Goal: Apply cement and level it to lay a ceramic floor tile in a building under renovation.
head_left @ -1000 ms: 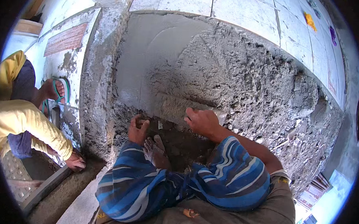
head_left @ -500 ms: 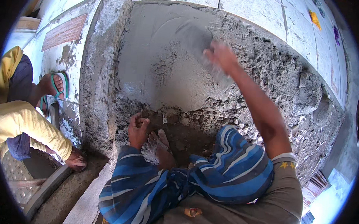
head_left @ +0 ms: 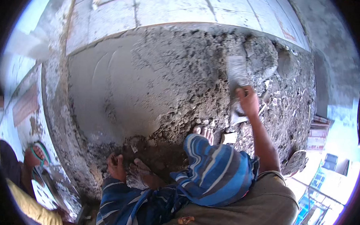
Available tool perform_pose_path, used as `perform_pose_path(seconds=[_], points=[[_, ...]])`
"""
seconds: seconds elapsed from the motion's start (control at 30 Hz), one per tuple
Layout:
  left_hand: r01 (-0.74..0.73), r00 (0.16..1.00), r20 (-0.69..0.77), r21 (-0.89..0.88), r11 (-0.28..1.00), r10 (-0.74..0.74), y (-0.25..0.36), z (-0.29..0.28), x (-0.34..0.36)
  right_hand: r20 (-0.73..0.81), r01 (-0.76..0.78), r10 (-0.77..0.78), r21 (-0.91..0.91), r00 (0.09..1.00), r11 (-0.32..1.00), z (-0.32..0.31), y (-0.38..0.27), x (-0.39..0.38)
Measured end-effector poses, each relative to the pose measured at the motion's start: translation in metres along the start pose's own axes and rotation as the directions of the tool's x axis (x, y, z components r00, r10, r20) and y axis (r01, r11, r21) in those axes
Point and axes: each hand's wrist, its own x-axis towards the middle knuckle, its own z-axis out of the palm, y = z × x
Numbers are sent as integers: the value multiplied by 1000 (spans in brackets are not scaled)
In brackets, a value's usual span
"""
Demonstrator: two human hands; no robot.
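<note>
Landmark: the heap of wet mortar (head_left: 181, 84) that lies on the floor in front of the crouching person — every place below is told from it.
Clothing: nearest the camera, well short of the heap, a blue striped wrap (head_left: 209, 177) covers the knees, with a tan shirt (head_left: 248, 210) below it.
Feet: two bare feet stand at the near edge of the heap — the left foot (head_left: 144, 176) caked grey, the toes of the right foot (head_left: 205, 133) showing past the wrap.
Left hand: the left hand (head_left: 116, 168) rests at the near left foot of the heap, just beside the left foot; its grip is loose, fingers half curled, nothing held.
Right hand: the right hand (head_left: 248, 102) reaches to the far right side of the heap; its grip is closed round the handle of a trowel (head_left: 237, 75).
Trowel: flat grey blade, blurred, lying against the rough far right part of the heap, just beyond the hand.
Heap surface: the left part is spread smooth; the middle and right are lumpy and coarse.
Beyond: pale tiles (head_left: 175, 9) border the far edge of the heap.
Other person: well left of the heap, a yellow sleeve (head_left: 34, 210) and a foot in a green sandal (head_left: 37, 155).
</note>
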Motion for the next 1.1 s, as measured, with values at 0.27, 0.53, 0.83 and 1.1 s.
perform_pose_path(seconds=[0.27, 0.53, 0.83, 1.1], points=[[28, 996, 92, -93, 995, -19, 12, 12, -13, -226, -299, 232, -332, 946, 895, -50, 126, 161], [45, 996, 70, 71, 996, -50, 35, 11, -29, 8, 27, -25, -343, 1000, 939, -4, 44, 214], [90, 995, 48, -7, 996, -90, 33, 20, -18, 310, 380, -329, -119, 892, 917, 61, 4, 106], [63, 998, 26, -28, 998, -62, 14, 12, -7, 205, 247, -247, 25, 947, 969, 36, -13, 15]])
